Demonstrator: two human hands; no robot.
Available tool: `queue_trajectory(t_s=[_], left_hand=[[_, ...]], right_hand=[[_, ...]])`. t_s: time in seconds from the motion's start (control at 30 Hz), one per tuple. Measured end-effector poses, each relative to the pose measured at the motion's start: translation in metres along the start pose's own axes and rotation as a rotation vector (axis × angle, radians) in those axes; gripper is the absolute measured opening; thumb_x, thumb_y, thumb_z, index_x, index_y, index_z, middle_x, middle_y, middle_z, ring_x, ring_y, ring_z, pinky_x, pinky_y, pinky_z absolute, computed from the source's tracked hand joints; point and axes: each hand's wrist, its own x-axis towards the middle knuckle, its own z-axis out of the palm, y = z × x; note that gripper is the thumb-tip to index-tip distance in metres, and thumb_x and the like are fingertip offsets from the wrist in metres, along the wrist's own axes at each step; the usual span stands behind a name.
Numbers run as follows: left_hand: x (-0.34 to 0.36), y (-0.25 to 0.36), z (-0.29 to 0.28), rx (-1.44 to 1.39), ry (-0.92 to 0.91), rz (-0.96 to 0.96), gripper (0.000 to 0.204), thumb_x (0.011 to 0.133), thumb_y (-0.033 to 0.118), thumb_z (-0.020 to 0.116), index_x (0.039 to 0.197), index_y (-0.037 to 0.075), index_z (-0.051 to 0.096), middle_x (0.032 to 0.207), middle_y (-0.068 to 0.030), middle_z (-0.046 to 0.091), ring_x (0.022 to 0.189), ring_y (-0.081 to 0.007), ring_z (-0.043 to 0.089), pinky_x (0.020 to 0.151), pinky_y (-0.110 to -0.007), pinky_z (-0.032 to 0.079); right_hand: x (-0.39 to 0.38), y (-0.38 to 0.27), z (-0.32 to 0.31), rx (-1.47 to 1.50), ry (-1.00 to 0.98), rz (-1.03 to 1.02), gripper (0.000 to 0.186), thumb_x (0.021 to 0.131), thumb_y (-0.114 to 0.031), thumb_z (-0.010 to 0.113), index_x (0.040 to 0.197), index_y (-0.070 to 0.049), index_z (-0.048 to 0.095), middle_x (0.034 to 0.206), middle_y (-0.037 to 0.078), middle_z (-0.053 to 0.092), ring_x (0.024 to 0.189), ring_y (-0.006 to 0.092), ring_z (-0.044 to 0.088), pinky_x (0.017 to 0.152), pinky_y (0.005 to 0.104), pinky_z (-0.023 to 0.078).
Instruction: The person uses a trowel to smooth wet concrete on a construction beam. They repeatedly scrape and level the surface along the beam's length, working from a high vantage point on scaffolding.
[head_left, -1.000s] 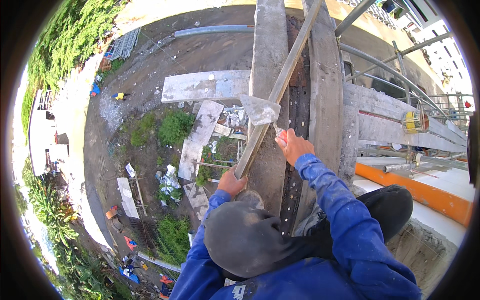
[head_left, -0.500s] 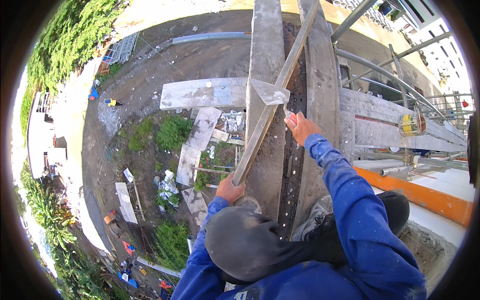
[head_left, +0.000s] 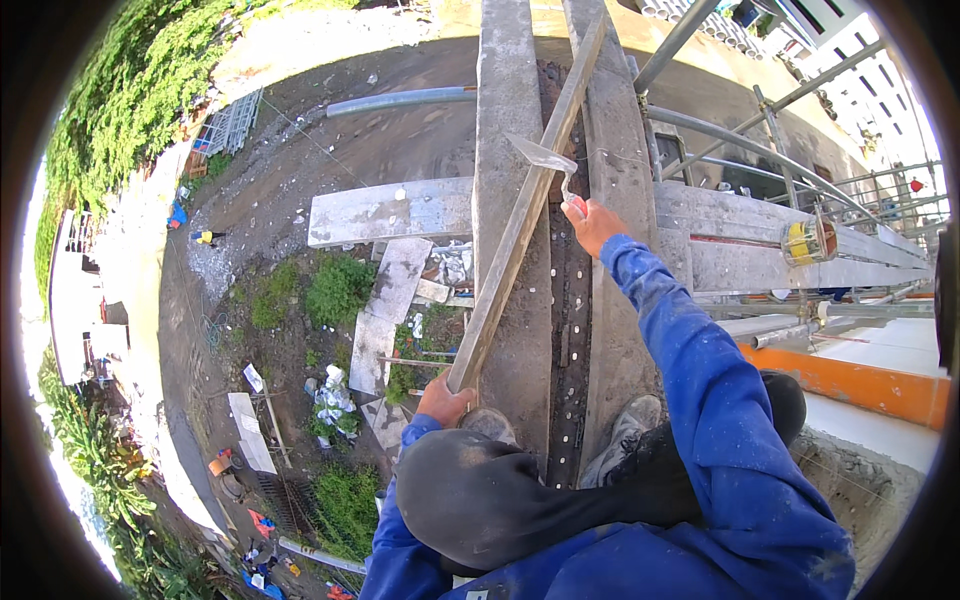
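Note:
My left hand (head_left: 445, 400) is closed round the near end of a long, straight rectangular bar (head_left: 505, 264). The bar slants away to the upper right, across two parallel concrete strips. In my right hand (head_left: 598, 226) is a pointing trowel (head_left: 541, 153), gripped by its red handle. Its pointed metal blade is tilted nearly edge-on and lies at the bar's upper side; whether it touches cannot be made out. Between the left concrete strip (head_left: 507, 110) and the right concrete strip (head_left: 620, 150) runs a dark narrow gap (head_left: 570, 330) dotted with small pale spots.
My shoes stand on the strips, high above the ground. Grey scaffold pipes (head_left: 760, 160) and a stack of planks (head_left: 740, 205) are at the right, with a yellow reel-like object (head_left: 808, 243) on them. An orange beam (head_left: 850, 385) lies lower right. Far below left are boards (head_left: 390, 205), bushes and rubble.
The trowel blade has turned from showing its broad face to nearly edge-on, and more of its neck shows. My left hand still grips the bar. The whole view has shifted slightly.

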Motion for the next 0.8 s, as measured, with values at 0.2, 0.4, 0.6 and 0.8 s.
queue_trajectory(t_s=[0.2, 0.4, 0.6, 0.8], left_hand=[[-0.046, -0.189, -0.017, -0.044, -0.133, -0.063, 0.054, 0.083, 0.033, 0.077, 0.127, 0.005, 0.063, 0.107, -0.0149, 0.073, 0.095, -0.0204, 0.069, 0.085, -0.037, 0.053], [-0.047, -0.171, -0.012, -0.391, -0.228, -0.087, 0.048, 0.083, 0.031, 0.076, 0.121, 0.003, 0.066, 0.103, -0.0136, 0.074, 0.092, -0.0178, 0.068, 0.082, -0.037, 0.053], [0.009, -0.023, -0.043, -0.117, -0.047, -0.008, 0.057, 0.083, 0.045, 0.071, 0.108, -0.006, 0.068, 0.094, -0.0176, 0.072, 0.086, -0.0222, 0.067, 0.080, -0.038, 0.051], [0.045, -0.030, -0.017, -0.044, 0.140, 0.026, 0.067, 0.087, 0.059, 0.062, 0.104, -0.005, 0.069, 0.092, -0.0210, 0.070, 0.087, -0.0272, 0.066, 0.082, -0.039, 0.050]], right_hand=[[-0.143, -0.027, 0.038, 0.289, -0.128, -0.004, 0.068, 0.095, -0.066, 0.045, 0.112, -0.001, 0.057, 0.093, 0.029, 0.068, 0.092, 0.0487, 0.065, 0.082, 0.0536, 0.051], [-0.215, -0.014, 0.059, -0.022, -0.345, -0.072, 0.063, 0.095, -0.065, 0.046, 0.110, -0.004, 0.053, 0.081, 0.027, 0.068, 0.080, 0.0462, 0.068, 0.073, 0.0551, 0.052], [-0.202, -0.032, 0.063, 0.008, -0.430, -0.068, 0.065, 0.094, -0.065, 0.047, 0.114, -0.003, 0.052, 0.087, 0.028, 0.069, 0.086, 0.0464, 0.067, 0.076, 0.0537, 0.052], [-0.216, -0.023, 0.075, 0.158, -0.435, -0.071, 0.061, 0.089, -0.053, 0.063, 0.122, -0.003, 0.049, 0.095, 0.031, 0.068, 0.090, 0.0479, 0.067, 0.082, 0.0526, 0.051]])
